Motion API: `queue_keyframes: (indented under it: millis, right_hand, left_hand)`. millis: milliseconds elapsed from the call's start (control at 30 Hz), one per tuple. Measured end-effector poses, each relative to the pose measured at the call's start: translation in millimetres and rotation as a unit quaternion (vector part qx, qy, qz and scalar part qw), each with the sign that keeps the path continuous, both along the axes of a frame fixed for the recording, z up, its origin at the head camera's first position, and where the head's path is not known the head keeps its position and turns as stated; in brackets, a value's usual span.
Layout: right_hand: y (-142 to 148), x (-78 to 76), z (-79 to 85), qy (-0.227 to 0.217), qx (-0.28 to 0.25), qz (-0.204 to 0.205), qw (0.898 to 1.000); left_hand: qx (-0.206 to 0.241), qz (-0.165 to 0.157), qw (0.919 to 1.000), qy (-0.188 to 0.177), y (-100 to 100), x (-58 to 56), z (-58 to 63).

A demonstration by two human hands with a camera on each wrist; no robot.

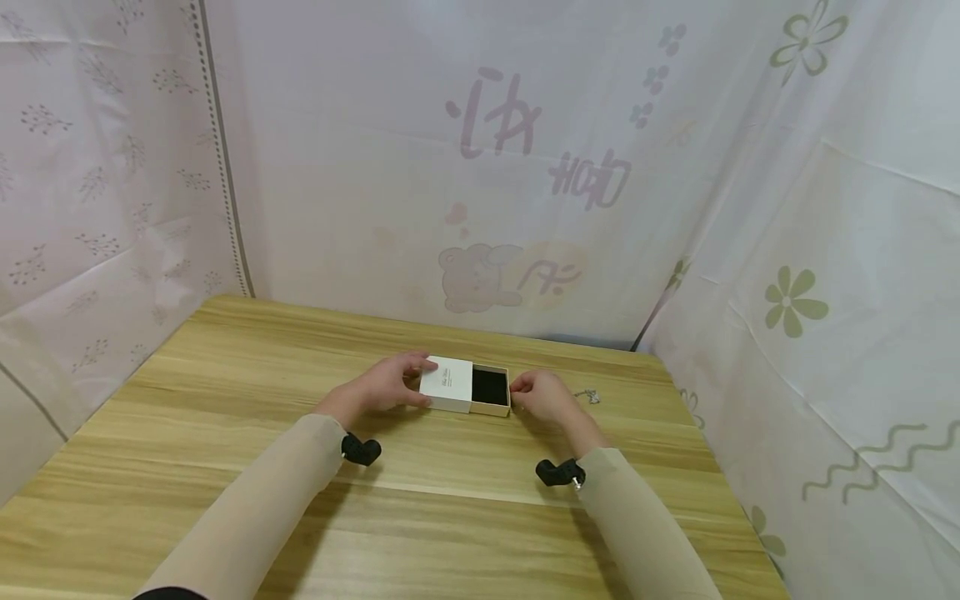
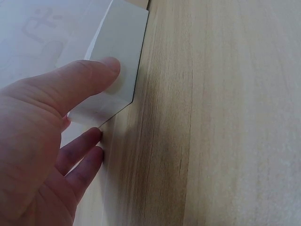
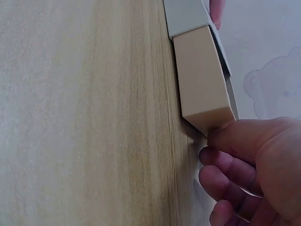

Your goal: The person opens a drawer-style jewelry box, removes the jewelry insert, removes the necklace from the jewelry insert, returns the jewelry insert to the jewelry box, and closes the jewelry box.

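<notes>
A small white sliding gift box lies on the wooden table, its sleeve printed with small lettering. From the sleeve's right end a tan drawer sticks out partway, with a black pad inside. My left hand holds the sleeve from the left, thumb on the near side wall and a finger over the top. At the drawer's outer end is my right hand, fingers curled and thumb against the end wall; whatever is pinched there is mostly hidden. Just right of that hand lies a silvery chain.
The wood-grain table spreads out in front of and around the box. Behind it hangs a pale printed curtain, with more cloth along the left and right sides.
</notes>
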State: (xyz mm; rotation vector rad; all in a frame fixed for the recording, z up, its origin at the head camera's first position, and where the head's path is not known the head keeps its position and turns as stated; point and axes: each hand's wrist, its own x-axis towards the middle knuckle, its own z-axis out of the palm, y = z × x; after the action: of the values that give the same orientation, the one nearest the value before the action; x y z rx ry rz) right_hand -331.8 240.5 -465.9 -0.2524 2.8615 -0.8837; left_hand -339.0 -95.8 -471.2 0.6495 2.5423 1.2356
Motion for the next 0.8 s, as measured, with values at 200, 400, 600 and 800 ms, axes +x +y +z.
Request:
queue_keyframes:
  millis: [200, 400, 600, 800]
  right_hand:
    - [-1.2, -0.4, -0.5, -0.01, -0.002, -0.007, 1.0]
    - [-1.2, -1.7, 0.2, -0.014, -0.003, -0.01, 1.0]
    - [-5.0, -2.4, -0.6, -0.006, -0.002, -0.005, 1.0]
    - [-11.0, -3.3, -1.5, 0.005, -0.006, -0.004, 1.0]
  left_hand:
    - [0.002, -0.003, 1.0, -0.002, -0.2, 0.3, 0.5]
    - [0.001, -0.002, 1.0, -0.002, 0.3, -0.9, 0.1]
    - [0.003, 0.001, 1.0, -0.006, 0.6, -0.4, 0.2]
    - [0.0, -0.002, 1.0, -0.002, 0.1, -2.1, -0.7]
